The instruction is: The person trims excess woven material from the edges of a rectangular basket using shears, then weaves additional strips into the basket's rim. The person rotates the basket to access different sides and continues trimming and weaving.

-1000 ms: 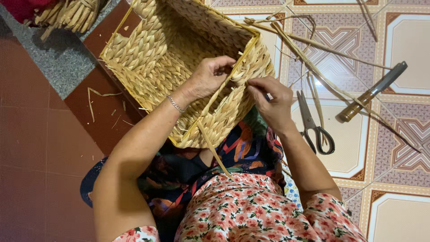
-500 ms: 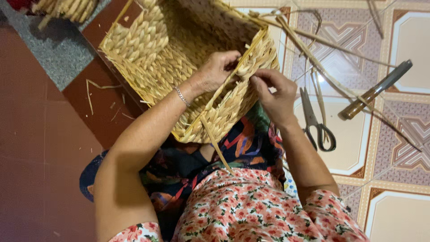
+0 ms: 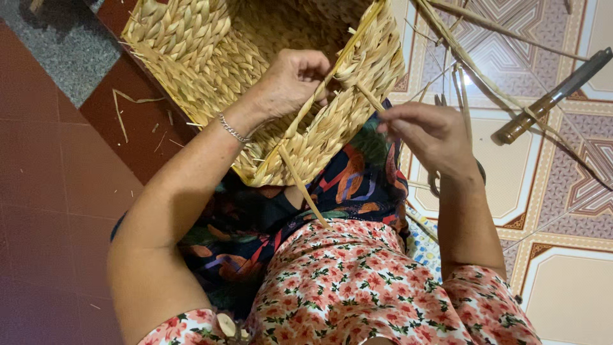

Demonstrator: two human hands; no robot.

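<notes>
Woven straw basket (image 3: 211,76), rectangular, of plaited pale-yellow fibre, resting tilted against my lap with its open mouth facing up toward me and its near corner over the dark patterned cloth (image 3: 345,185) on my knees. My left hand (image 3: 290,83) lies on the near rim of the basket, fingers curled and pinching a flat straw strand (image 3: 300,185) that runs down the outer wall and juts free below the basket's lower edge. A silver bracelet (image 3: 233,131) circles the left wrist. My right hand (image 3: 431,134) is just beside the basket's right corner, clear of the wall, fingers drawn together and pinching the end of a short straw stub (image 3: 370,97) that sticks out of the weave near the rim.

Below the basket: my floral pink garment (image 3: 357,287). To the right, on the patterned tiled floor (image 3: 562,281), loose long straw stalks (image 3: 472,57) lie crossed, and a knife with a brown wooden handle (image 3: 549,99) lies diagonally among them. A pair of scissors is mostly hidden behind my right wrist; only a handle loop (image 3: 435,186) shows. To the left, red-brown floor tiles (image 3: 45,191) carry a few straw scraps (image 3: 128,102).
</notes>
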